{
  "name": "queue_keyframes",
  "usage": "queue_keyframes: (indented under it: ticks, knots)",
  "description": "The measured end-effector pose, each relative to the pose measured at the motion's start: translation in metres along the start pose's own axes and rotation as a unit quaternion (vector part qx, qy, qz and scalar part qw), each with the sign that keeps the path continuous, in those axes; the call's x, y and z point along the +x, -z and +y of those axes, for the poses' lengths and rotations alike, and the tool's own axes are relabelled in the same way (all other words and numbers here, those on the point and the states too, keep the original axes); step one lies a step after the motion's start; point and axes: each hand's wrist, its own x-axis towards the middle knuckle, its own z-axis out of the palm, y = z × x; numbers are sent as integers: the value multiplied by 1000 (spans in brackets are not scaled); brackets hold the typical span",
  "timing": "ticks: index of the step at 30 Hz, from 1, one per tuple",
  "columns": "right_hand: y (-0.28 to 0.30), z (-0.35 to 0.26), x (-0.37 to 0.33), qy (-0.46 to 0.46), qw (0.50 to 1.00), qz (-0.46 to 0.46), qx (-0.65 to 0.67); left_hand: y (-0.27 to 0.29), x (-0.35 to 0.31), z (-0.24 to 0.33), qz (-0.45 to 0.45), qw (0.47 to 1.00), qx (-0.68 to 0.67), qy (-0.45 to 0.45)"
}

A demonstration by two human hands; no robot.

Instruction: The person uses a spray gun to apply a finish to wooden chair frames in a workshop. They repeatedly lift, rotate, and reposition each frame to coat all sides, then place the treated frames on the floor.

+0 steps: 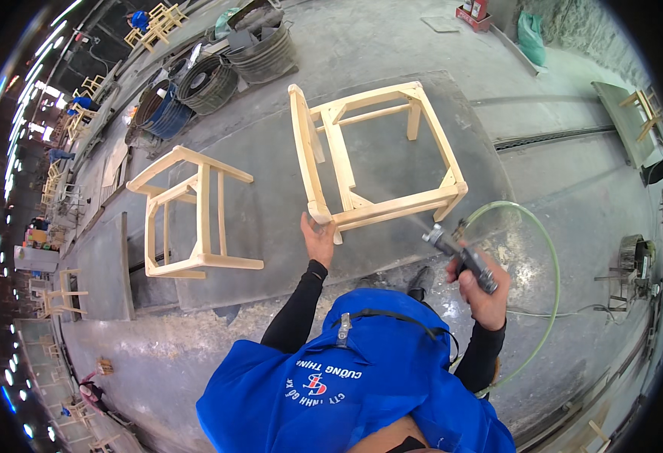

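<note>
In front of me stands a pale wooden chair frame (392, 205) with an open seat. My left hand (318, 243) grips the near end of its backrest, fingers curled around the wood. My right hand (488, 296) is closed around a dark spray gun (445, 241), whose metal nozzle points at the frame's near rail from a short gap. A faint mist shows between nozzle and rail. From the gun a pale green hose (552, 253) loops out to the right. A second wooden chair frame (203, 204) lies tipped over on the left, apart from my hands.
Both frames are on a dark grey board (263, 196) on the floor. Metal tubs (263, 57) and a blue tub (163, 113) stand beyond, at the left. At far right is a low table (611, 121) with a small wooden frame. People in blue work at the far left.
</note>
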Motion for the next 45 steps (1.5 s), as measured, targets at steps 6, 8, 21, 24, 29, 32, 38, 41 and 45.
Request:
queue_keyframes:
  ticks: [6,8,21,24,29,32,38,41,45]
  knots:
    - [6,11,6,31,980,173,-96,-5,21,26,-59,993,93,-43]
    - [14,14,5,19,970,213,-113,-14,33,34,-39,990,100,-87]
    - [100,0,-80,20,918,377,-124,-45,115,126,-42,963,98,-247]
    - [102,0,-93,19,926,374,-42,-45,165,140,-43,959,99,-264]
    - [105,-4,-91,80,941,330,16,-38,221,145,-72,943,141,-292]
    - [119,0,-88,57,953,296,11,-34,241,148,-72,939,162,-295]
    - [160,46,-111,-121,952,276,-43,-32,262,153,-60,919,228,-315]
    - [174,76,-133,-172,937,301,-53,-34,266,157,-73,913,247,-317]
    - [182,101,-156,-210,923,315,-75,-36,272,163,-85,941,223,-241]
